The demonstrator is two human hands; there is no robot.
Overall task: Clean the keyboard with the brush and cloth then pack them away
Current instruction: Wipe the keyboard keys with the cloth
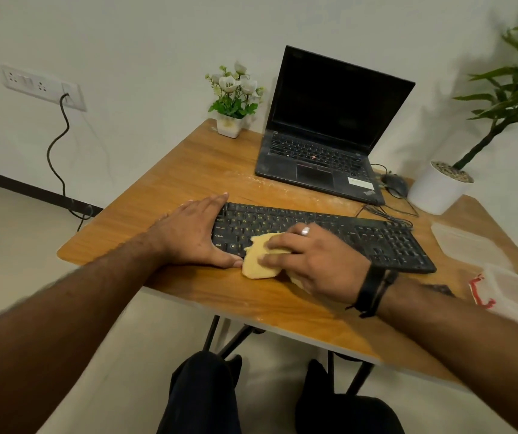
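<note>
A black keyboard (361,236) lies across the middle of the wooden table (195,170). My left hand (195,233) rests flat against the keyboard's left end, thumb along its front edge and fingers straight. My right hand (311,261) presses a yellow cloth (259,261) onto the keyboard's front left keys, the fingers lying over the cloth. Part of the cloth hangs over the front edge onto the table. No brush can be made out for certain.
An open black laptop (320,151) stands behind the keyboard, a mouse (395,184) to its right. A small flower pot (229,126) sits at the far corner, a white plant pot (436,192) at the right. Clear plastic containers (477,245) lie on the right side.
</note>
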